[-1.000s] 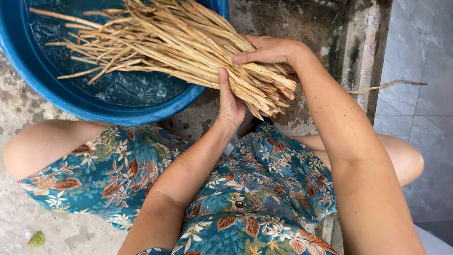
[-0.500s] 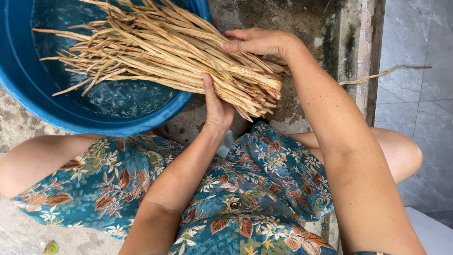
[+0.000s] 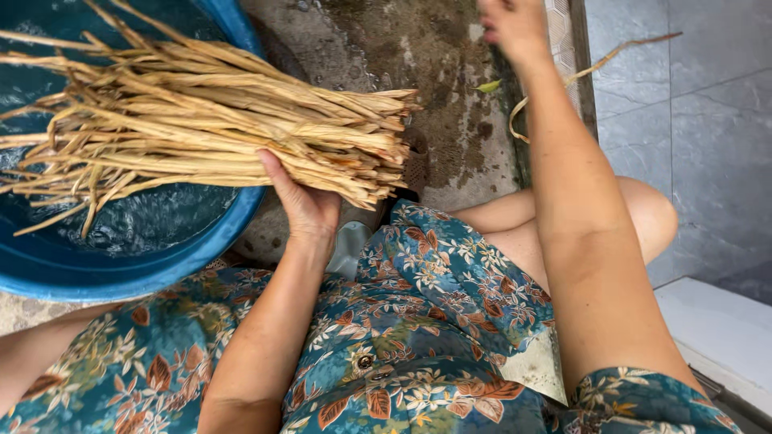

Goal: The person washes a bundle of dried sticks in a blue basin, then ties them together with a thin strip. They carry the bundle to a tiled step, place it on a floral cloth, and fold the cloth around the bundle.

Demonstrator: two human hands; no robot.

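Observation:
A thick bundle of dry, tan reed-like stalks [image 3: 241, 137] lies across the rim of a blue basin [image 3: 161, 269], its cut ends pointing right. My left hand [image 3: 305, 209] grips the bundle from below near those ends, thumb up against the stalks. My right hand [image 3: 515, 28] is lifted clear of the bundle at the top edge of the view. It is blurred and partly cut off, so its fingers are unclear. One loose stalk [image 3: 611, 56] curves out to the right behind my right forearm.
The basin holds water [image 3: 153, 221] under the stalks' far ends. Stained concrete floor [image 3: 418, 64] carries a small green leaf [image 3: 488, 85]. Grey tiles [image 3: 691, 145] lie to the right, with a white ledge [image 3: 716, 329] at lower right. My lap in floral cloth fills the foreground.
My right hand has let go of the bundle's ends and risen to the top of the view. The left hand keeps holding the bundle from below.

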